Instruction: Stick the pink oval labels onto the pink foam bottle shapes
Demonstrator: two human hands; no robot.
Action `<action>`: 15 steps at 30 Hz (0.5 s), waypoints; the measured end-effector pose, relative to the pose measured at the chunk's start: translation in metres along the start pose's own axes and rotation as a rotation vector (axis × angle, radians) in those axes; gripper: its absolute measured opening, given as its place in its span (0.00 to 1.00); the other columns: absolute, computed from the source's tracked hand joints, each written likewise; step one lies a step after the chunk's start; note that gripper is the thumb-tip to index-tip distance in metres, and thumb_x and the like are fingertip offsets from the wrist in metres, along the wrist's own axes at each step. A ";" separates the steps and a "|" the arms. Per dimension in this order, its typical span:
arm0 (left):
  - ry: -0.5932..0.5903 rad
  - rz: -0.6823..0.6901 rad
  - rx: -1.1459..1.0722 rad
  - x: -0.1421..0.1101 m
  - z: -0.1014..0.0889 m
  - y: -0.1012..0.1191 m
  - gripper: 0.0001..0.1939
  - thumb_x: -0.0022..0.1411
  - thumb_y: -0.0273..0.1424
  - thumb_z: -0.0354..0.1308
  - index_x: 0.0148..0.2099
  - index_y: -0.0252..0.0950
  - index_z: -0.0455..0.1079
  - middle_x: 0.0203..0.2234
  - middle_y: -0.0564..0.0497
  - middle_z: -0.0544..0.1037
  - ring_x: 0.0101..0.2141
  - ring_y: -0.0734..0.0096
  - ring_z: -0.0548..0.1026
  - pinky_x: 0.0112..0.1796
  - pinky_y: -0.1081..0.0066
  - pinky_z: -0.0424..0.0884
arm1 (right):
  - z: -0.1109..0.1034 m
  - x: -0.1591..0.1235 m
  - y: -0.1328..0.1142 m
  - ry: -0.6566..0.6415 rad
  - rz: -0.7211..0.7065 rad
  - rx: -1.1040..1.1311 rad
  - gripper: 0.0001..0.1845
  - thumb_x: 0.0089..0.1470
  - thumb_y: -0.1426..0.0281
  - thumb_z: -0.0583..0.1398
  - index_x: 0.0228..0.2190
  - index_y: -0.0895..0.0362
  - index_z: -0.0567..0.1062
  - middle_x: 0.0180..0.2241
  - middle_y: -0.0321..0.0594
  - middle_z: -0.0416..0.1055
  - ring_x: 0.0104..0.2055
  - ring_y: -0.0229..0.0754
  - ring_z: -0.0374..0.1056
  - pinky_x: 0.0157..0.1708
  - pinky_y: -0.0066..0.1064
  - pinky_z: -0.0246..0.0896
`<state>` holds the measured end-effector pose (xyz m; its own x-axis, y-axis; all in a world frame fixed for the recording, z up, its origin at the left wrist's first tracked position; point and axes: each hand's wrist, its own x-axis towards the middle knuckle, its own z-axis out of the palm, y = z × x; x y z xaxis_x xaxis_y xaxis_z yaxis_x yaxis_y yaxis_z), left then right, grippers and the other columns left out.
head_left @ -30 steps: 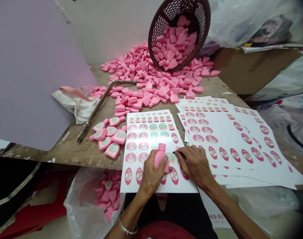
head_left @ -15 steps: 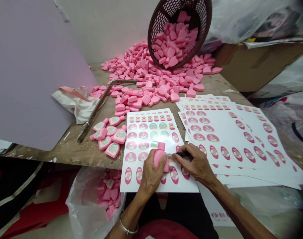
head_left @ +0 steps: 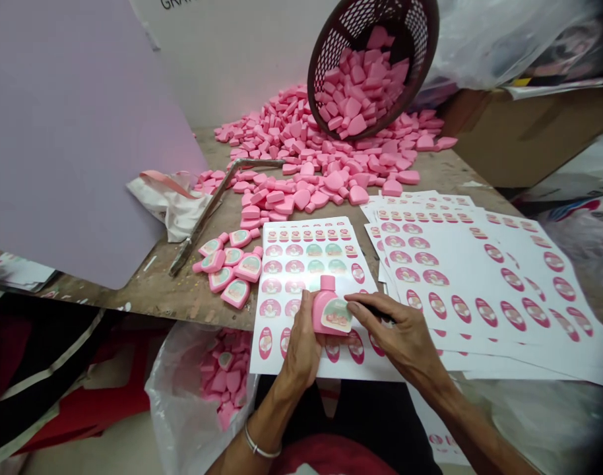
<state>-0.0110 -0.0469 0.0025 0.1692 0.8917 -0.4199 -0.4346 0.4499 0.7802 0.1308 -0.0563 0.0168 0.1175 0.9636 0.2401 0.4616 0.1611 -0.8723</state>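
Upright in my left hand is a small pink plastic bottle, its cap pointing away from me. A green and white label sticker lies against the bottle's front. My right hand pinches the sticker's upper right edge between thumb and fingertip. Within the same hand sits a thin black tool, mostly hidden by the fingers. Beneath both hands is a sheet of stickers with pink and green labels. Several pink bottles with green labels lie left of the sheet.
A tipped brown basket spills plain pink bottles across the table's back. More sticker sheets overlap at right. A bent metal bar and white cloth bag lie left. Below the edge hangs a clear bag of bottles.
My right hand has brought the green label sticker onto the bottle's front, which was plain before. My left hand has turned the bottle more upright. The camera view has shifted slightly left.
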 end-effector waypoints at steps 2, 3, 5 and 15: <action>-0.019 -0.007 -0.048 -0.001 0.001 0.003 0.29 0.62 0.53 0.47 0.49 0.33 0.69 0.35 0.46 0.77 0.31 0.68 0.76 0.25 0.74 0.74 | 0.004 0.001 -0.001 -0.018 -0.030 -0.014 0.11 0.53 0.61 0.60 0.34 0.53 0.80 0.34 0.40 0.77 0.34 0.43 0.72 0.33 0.34 0.68; -0.025 -0.010 -0.063 -0.002 0.002 0.004 0.29 0.61 0.52 0.48 0.49 0.33 0.69 0.34 0.46 0.77 0.31 0.69 0.77 0.25 0.74 0.75 | 0.005 0.001 0.000 -0.027 -0.042 -0.024 0.11 0.54 0.61 0.60 0.34 0.52 0.79 0.34 0.40 0.77 0.35 0.43 0.72 0.33 0.34 0.68; -0.034 -0.018 -0.075 -0.003 0.002 0.006 0.28 0.61 0.52 0.49 0.49 0.33 0.69 0.34 0.47 0.77 0.30 0.69 0.77 0.25 0.74 0.75 | 0.005 0.003 0.001 -0.047 -0.064 -0.040 0.10 0.54 0.62 0.60 0.35 0.52 0.79 0.35 0.40 0.77 0.36 0.44 0.72 0.35 0.35 0.68; -0.086 -0.030 -0.065 -0.004 -0.001 0.009 0.30 0.62 0.53 0.45 0.49 0.32 0.68 0.32 0.47 0.77 0.27 0.69 0.77 0.23 0.74 0.75 | 0.006 0.003 0.004 -0.073 -0.114 -0.088 0.10 0.55 0.63 0.60 0.36 0.52 0.78 0.34 0.40 0.77 0.34 0.43 0.70 0.35 0.36 0.67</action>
<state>-0.0166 -0.0470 0.0103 0.2576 0.8799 -0.3992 -0.4845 0.4751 0.7346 0.1276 -0.0511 0.0115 -0.0026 0.9536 0.3010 0.5436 0.2540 -0.8000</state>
